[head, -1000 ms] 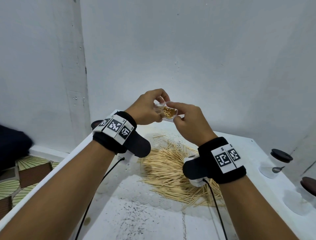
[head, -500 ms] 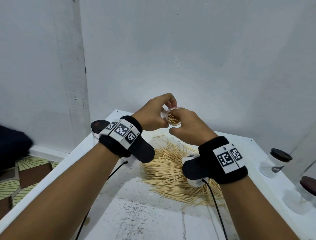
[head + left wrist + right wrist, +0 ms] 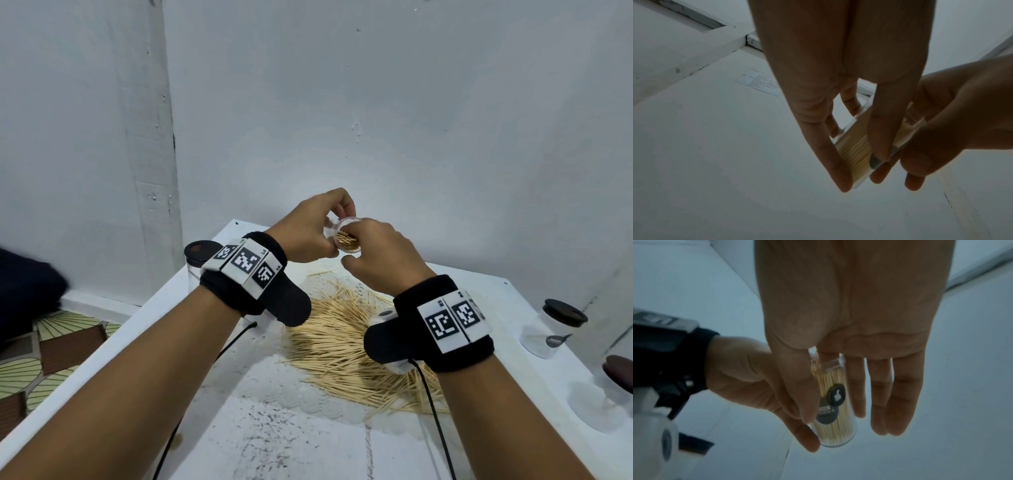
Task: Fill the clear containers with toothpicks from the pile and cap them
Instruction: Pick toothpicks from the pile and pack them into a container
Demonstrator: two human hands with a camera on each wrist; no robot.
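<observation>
A clear container (image 3: 347,240) packed with toothpicks is held up in the air over the toothpick pile (image 3: 342,346). Its uncapped mouth faces me and shows the toothpick tips. My left hand (image 3: 310,233) grips it from the left, with thumb and fingers round its wall in the left wrist view (image 3: 862,170). My right hand (image 3: 376,250) pinches the same container (image 3: 835,426) between thumb and index finger, and its other fingers are straight behind it. A dark round sticker sits on the container's side.
The white table (image 3: 308,445) stands in a corner of grey walls. A dark-lidded clear container (image 3: 551,329) stands at the right, another (image 3: 616,380) at the right edge, and a third (image 3: 200,253) behind my left wrist. Cables trail from both wristbands.
Both hands have sunk a little with the container. The right hand's fingers have closed in over the container's mouth.
</observation>
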